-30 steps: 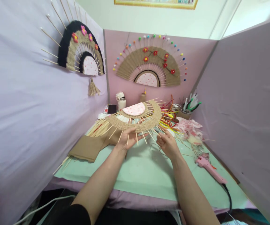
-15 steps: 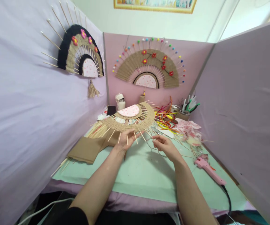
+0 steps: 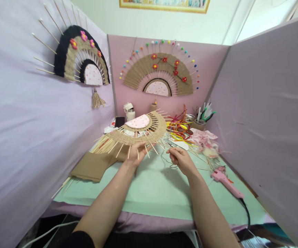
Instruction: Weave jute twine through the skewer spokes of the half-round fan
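My left hand (image 3: 136, 153) is wrapped round the lower edge of a half-round woven fan (image 3: 154, 136), holding it tilted above the table. Thin wooden sticks radiate out past the fan's band of jute twine, and a pink dotted half-disc (image 3: 138, 121) forms its centre. To the right of the fan, apart from its sticks, my right hand (image 3: 180, 158) is closed with thumb and forefinger pinched together. A thin loose length of twine (image 3: 167, 162) loops beside and under these fingers, and they appear to pinch it.
Brown cardboard (image 3: 87, 167) and a bundle of sticks (image 3: 101, 144) lie left. At right are a pink glue gun (image 3: 226, 182), pink dotted cloth (image 3: 203, 137) and coloured pipe cleaners (image 3: 177, 125). A white bottle (image 3: 129, 112) stands behind. Two finished fans hang on the partitions.
My right hand has moved away from the fan's right-hand sticks, opening a gap. The fan, still in my left hand, has shifted slightly left in view as the camera turned a little.
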### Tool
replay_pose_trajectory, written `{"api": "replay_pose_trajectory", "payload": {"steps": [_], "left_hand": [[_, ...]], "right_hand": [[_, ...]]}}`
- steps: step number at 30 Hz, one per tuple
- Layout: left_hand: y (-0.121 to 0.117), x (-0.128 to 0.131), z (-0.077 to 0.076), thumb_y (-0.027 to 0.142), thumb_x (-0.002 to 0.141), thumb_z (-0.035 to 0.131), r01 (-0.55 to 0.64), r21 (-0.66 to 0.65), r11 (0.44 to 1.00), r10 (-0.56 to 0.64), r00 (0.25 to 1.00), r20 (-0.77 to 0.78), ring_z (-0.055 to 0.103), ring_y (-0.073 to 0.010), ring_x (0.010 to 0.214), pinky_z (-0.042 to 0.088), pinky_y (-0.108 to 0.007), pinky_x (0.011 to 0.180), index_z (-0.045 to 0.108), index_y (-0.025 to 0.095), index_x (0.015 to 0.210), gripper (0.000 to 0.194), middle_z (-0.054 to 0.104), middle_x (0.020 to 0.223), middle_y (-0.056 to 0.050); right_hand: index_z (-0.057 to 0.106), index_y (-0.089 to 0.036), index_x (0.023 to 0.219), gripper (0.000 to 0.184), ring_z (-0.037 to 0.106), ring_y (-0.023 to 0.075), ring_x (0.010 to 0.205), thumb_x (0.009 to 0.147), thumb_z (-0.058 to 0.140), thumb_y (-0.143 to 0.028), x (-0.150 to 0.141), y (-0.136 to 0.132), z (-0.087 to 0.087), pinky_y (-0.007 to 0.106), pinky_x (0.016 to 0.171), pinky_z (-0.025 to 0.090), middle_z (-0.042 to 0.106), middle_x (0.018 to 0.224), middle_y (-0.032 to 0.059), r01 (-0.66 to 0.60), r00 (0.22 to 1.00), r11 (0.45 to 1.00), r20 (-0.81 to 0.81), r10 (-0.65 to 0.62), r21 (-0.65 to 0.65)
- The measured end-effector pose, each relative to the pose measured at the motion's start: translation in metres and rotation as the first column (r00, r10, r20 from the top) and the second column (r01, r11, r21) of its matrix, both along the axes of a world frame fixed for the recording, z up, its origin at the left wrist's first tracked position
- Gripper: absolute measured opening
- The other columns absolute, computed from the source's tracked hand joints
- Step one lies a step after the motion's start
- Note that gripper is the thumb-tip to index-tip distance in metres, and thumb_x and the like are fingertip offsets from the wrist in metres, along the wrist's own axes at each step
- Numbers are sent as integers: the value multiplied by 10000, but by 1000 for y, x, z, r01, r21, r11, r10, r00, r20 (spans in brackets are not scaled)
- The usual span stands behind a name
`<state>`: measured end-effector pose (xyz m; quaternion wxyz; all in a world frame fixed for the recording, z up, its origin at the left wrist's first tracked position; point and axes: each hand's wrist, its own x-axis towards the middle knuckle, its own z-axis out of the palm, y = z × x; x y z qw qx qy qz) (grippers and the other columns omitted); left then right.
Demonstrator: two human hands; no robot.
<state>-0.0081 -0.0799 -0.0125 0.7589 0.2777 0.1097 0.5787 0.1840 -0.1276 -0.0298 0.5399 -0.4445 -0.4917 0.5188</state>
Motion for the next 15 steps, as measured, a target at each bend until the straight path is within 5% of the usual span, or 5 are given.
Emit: {"api": "replay_pose_trajectory", "payload": {"steps": [4, 10, 15], "left_hand": [[-3, -2, 2, -16, 724, 482, 36, 12, 999, -35, 999, -8, 551, -242, 1120, 390, -501, 1001, 440, 263, 1308, 649, 601, 1208, -57], [-9, -4, 6, 60, 776, 466, 187, -15, 982, -187, 982, -1, 546, -254, 1123, 365, -550, 994, 390, 262, 1336, 600, 564, 1257, -76], [-11, -6, 5, 129, 789, 449, 255, -33, 966, -254, 967, 27, 542, -267, 1126, 331, -580, 988, 417, 275, 1312, 545, 570, 1241, -88]], "right_hand": [[615, -152, 743, 298, 211, 38, 375, 694, 630, -446, -1, 5, -5, 217, 393, 116, 399, 466, -60, 54, 998, 998, 23, -53, -23], [629, -159, 741, 350, 269, 61, 403, 686, 625, -505, -1, 10, -8, 220, 398, 180, 371, 456, -60, 275, 958, 953, 50, -283, 130], [650, -171, 762, 344, 262, 63, 417, 685, 635, -506, -2, 10, -6, 225, 406, 180, 356, 472, -56, 273, 960, 951, 20, -279, 147]]}}
